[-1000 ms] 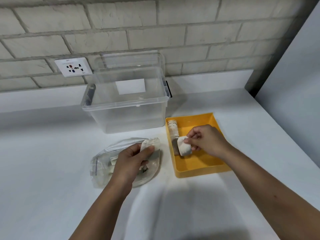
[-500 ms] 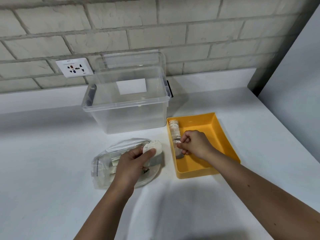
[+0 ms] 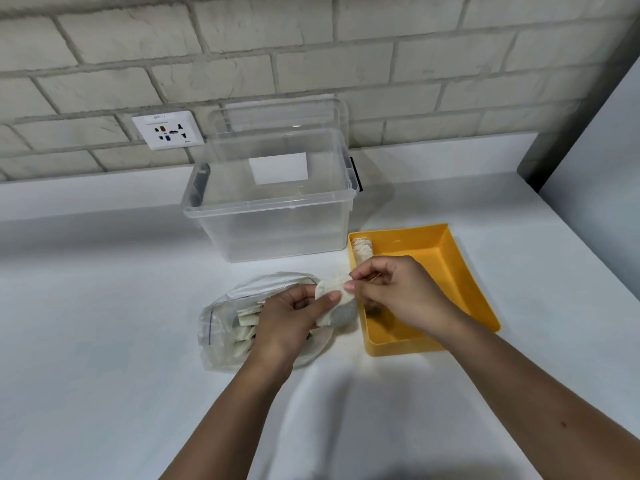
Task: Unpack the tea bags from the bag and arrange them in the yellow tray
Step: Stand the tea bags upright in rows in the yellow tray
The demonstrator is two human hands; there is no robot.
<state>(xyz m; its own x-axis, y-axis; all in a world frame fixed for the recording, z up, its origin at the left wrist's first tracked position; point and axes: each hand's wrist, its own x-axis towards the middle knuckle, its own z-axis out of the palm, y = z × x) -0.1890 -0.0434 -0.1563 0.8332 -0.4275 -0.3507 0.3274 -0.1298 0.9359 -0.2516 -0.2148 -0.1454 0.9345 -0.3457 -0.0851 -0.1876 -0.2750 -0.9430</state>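
Note:
A clear plastic bag (image 3: 221,327) with several white tea bags inside lies on the white counter. Over its open end, my left hand (image 3: 287,320) holds a round white tea bag (image 3: 332,289). My right hand (image 3: 398,289) pinches the same tea bag at its right edge, beside the left wall of the yellow tray (image 3: 460,271). A row of tea bags (image 3: 363,251) stands along that wall; my right hand hides the row's near end.
A clear empty storage box (image 3: 277,209) with its lid leaning behind stands at the back against the brick wall. A wall socket (image 3: 168,129) is to its left. A grey panel (image 3: 595,161) bounds the counter on the right.
My right hand set a tea bag into the tray's row, then came left out of the tray to the tea bag that my left hand lifted from the plastic bag.

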